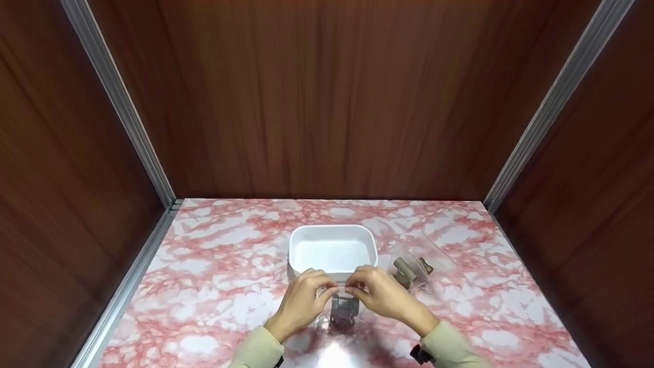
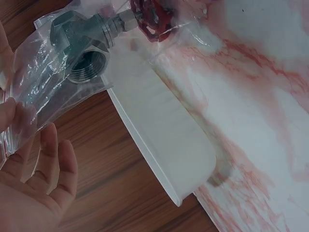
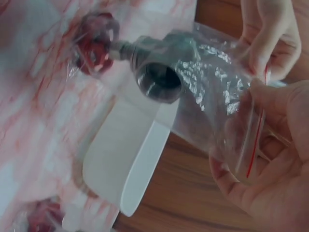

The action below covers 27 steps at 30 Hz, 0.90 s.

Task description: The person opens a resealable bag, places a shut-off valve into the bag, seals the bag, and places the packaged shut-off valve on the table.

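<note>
In the head view my left hand (image 1: 301, 304) and right hand (image 1: 386, 296) are close together in front of a white tub (image 1: 334, 251). Between them hangs a clear zip bag (image 3: 217, 87) with a red line along its seal. Both hands pinch the bag along this seal edge. Inside it is a metal valve (image 2: 79, 41) with a threaded opening and a red handwheel (image 3: 96, 43). The handwheel end points down, toward the tabletop. In the right wrist view the right thumb and fingers hold the seal beside the left hand's pinch.
Right of the tub lie more clear bags with a greenish-grey cylindrical part (image 1: 405, 268) and a small brownish part (image 1: 425, 265). Another red handwheel (image 3: 46, 215) shows at the right wrist view's corner. The marbled tabletop (image 1: 204, 286) is bounded by brown wood-grain panels (image 1: 327, 102).
</note>
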Motion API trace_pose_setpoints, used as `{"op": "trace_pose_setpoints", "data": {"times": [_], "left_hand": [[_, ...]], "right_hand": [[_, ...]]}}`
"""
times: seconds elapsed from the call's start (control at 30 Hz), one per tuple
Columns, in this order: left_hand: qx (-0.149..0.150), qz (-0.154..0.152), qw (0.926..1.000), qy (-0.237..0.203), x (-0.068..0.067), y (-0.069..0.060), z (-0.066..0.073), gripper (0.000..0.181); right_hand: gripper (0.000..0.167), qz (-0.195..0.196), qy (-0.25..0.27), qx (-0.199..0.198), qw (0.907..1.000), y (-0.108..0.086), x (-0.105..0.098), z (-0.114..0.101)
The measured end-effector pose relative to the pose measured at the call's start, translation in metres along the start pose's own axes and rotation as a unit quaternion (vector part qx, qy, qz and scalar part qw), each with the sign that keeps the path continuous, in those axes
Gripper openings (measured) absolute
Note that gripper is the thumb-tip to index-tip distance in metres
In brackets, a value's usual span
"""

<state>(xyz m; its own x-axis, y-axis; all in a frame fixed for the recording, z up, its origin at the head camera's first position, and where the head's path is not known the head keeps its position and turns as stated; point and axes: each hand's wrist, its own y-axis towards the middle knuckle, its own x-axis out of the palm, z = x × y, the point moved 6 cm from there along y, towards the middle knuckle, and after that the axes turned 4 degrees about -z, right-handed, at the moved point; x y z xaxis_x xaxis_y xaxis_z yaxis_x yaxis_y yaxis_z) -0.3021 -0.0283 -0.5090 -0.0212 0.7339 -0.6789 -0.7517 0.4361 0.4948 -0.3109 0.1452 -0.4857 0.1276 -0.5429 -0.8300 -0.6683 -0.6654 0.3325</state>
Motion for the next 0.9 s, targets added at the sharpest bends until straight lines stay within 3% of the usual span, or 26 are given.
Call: {"op": "trace_pose_setpoints", "data": {"times": [0.2, 0.5, 0.7, 0.9], "left_hand": [[0.019, 0.022, 0.9994, 0.016, 0.000, 0.001, 0.003, 0.006], [-0.047, 0.040, 0.9974, -0.037, -0.002, -0.012, -0.011, 0.007], [-0.037, 0.072, 0.9950, -0.059, -0.008, -0.016, -0.011, 0.004], [-0.041, 0.078, 0.9941, -0.063, -0.010, -0.017, -0.012, 0.006]], "right_hand": [[0.008, 0.017, -0.019, -0.005, 0.9997, 0.002, 0.000, -0.003], [0.005, 0.012, 0.014, -0.002, 0.9998, -0.001, 0.000, 0.003], [0.003, 0.031, 0.016, -0.009, 0.9994, -0.006, -0.003, 0.002], [0.009, 0.045, 0.001, -0.005, 0.9990, -0.008, -0.003, 0.000]]}}
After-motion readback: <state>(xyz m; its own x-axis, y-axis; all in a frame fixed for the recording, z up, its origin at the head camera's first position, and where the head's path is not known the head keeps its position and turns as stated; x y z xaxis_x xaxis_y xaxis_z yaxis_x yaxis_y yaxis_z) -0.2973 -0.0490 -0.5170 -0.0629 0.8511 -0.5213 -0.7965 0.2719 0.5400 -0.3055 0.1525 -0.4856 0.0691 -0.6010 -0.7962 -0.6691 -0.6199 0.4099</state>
